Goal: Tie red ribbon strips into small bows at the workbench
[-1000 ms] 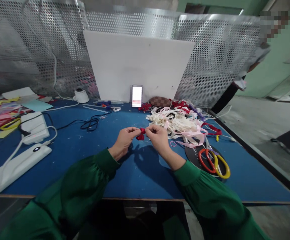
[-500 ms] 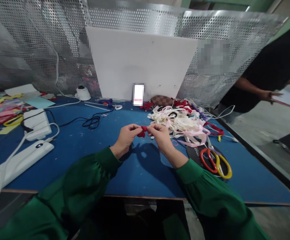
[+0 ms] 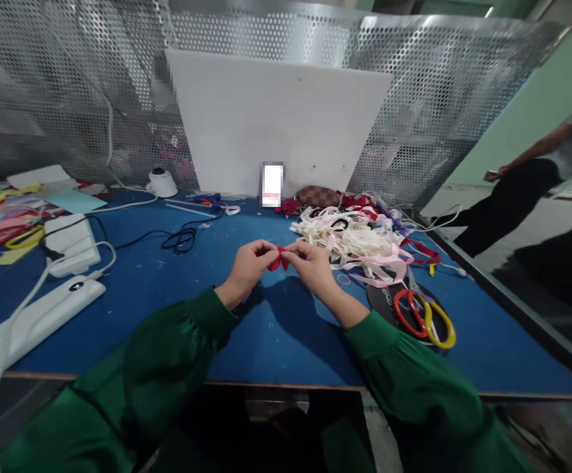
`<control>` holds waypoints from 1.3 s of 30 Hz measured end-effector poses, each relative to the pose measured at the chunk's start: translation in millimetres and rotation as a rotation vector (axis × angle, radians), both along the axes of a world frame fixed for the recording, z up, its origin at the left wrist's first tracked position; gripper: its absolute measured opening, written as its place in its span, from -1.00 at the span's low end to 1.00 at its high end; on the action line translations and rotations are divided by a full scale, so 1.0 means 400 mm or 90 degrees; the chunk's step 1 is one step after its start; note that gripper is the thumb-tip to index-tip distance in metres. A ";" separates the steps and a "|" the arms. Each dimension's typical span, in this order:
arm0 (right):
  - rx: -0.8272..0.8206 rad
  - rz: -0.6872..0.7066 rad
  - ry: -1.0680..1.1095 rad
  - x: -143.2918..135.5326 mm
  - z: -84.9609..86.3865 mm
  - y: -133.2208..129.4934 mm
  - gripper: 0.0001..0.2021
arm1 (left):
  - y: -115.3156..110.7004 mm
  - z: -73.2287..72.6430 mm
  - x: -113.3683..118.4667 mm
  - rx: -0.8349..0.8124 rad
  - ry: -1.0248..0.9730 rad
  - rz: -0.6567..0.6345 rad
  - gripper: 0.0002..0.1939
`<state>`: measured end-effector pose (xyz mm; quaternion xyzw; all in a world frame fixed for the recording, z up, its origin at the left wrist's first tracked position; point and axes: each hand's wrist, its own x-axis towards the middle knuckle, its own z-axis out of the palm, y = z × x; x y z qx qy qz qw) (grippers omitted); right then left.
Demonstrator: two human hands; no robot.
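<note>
Between my two hands, above the middle of the blue table (image 3: 192,348), is a small red ribbon bow (image 3: 282,258). My left hand (image 3: 249,268) pinches its left side between thumb and fingertips. From the right, my right hand (image 3: 313,268) pinches it in the same way, and the fingertips nearly meet. The fingers hide part of the bow. Beyond my right hand lies a heap of cream and pink ribbon pieces (image 3: 348,235). A thin pink ring (image 3: 344,280) rests on the table beside my right wrist.
Scissors (image 3: 424,318) with red and yellow handles lie on a black round pad (image 3: 381,301) at right. A lit phone (image 3: 272,185) leans against the white board (image 3: 281,118). White power strips (image 3: 39,322) and cables sit at left. A person (image 3: 527,177) stands beyond the table's right edge.
My fingers have closed in on the red bow, and my right fingertips have shifted slightly left. The person in black at the right has gone; another person shows farther back.
</note>
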<state>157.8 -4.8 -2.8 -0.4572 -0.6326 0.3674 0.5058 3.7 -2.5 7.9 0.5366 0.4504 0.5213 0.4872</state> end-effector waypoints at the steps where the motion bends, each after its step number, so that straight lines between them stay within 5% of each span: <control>1: -0.006 -0.012 0.019 0.000 -0.004 0.002 -0.80 | 0.001 0.002 0.000 -0.001 -0.012 0.009 -0.83; 6: -0.003 -0.055 0.140 -0.003 -0.010 0.007 -0.82 | -0.004 0.005 -0.002 -0.086 -0.049 -0.035 -0.62; 15: -0.062 -0.080 0.171 0.012 0.017 0.012 -0.58 | 0.001 -0.005 -0.005 -0.046 -0.006 -0.034 -0.74; 21: -0.098 0.006 0.164 0.007 0.019 0.004 -0.71 | -0.006 0.000 -0.003 -0.003 0.043 -0.058 -0.78; 33: -0.067 -0.005 0.209 -0.013 0.014 -0.015 -0.87 | -0.011 -0.004 0.004 -0.038 0.019 -0.131 -0.79; 39: -0.007 -0.042 0.106 -0.015 -0.001 -0.015 -0.86 | -0.009 0.000 -0.002 -0.018 0.071 -0.153 -0.81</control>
